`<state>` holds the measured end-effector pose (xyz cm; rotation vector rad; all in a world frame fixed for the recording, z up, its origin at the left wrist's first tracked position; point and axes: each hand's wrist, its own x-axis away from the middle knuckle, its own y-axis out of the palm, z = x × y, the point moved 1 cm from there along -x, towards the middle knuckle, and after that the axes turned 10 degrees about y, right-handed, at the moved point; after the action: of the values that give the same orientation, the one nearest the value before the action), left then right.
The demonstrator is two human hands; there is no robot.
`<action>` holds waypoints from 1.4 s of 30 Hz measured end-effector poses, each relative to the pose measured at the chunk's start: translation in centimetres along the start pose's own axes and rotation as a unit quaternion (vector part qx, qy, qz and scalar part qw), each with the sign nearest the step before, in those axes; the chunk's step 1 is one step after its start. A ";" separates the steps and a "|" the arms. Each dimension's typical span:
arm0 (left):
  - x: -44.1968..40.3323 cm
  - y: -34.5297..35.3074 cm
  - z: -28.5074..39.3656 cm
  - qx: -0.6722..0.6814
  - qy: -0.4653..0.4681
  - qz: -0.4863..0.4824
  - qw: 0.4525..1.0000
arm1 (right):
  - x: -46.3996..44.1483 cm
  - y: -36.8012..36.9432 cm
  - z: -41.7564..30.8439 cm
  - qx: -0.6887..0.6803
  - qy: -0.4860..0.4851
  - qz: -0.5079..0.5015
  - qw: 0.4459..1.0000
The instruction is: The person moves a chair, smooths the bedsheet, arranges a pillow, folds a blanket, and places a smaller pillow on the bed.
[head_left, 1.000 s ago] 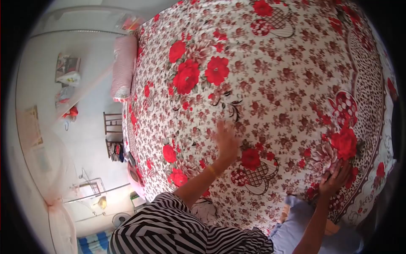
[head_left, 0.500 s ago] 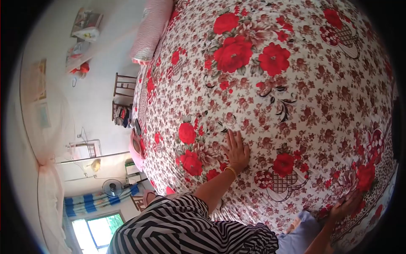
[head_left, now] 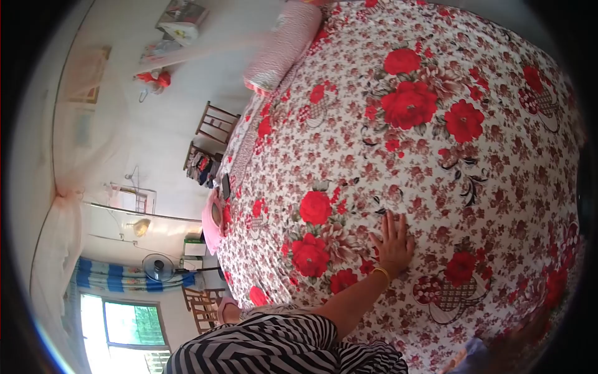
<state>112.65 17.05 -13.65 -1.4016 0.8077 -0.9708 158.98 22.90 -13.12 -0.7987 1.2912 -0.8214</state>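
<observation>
A floral bedsheet point(head_left: 349, 162) with red flowers and small brown blooms covers the wide bed before me. My left hand point(head_left: 395, 249) lies flat on it, fingers spread and pointing up the view, with a yellow bangle at the wrist. Nothing is held in that hand. My right hand point(head_left: 526, 330) is at the dim lower right, over or against the sheet near its patterned border. It is dark and blurred, so its fingers cannot be made out.
A rolled pink quilted mat point(head_left: 286, 47) lies on the bed's far left edge. Beside the bed are a wooden chair point(head_left: 215, 124), folded clothes point(head_left: 202, 167), a pink round item point(head_left: 213, 221) and a fan point(head_left: 159, 268). Sheer netting point(head_left: 62, 237) hangs at left.
My view has turned, so the bed and room appear shifted right and mostly lower. The left hand stays on the same spot of the sheet. My right hand has become darker and blurrier.
</observation>
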 end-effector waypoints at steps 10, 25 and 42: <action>0.3 -0.5 -0.1 0.016 0.011 0.009 1.000 | -1.3 -2.0 -2.3 -0.076 -0.035 0.035 0.996; -0.2 0.3 -0.5 0.029 0.013 -0.028 0.999 | 0.8 1.9 0.5 0.189 0.006 -0.026 0.982; 0.3 1.2 0.2 -0.015 0.031 0.018 0.999 | 26.8 -17.5 -32.4 -0.079 0.290 -0.196 0.933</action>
<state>113.05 16.81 -14.79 -1.3840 0.8947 -0.9812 128.07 -10.48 -14.39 -1.0041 1.7636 -1.3570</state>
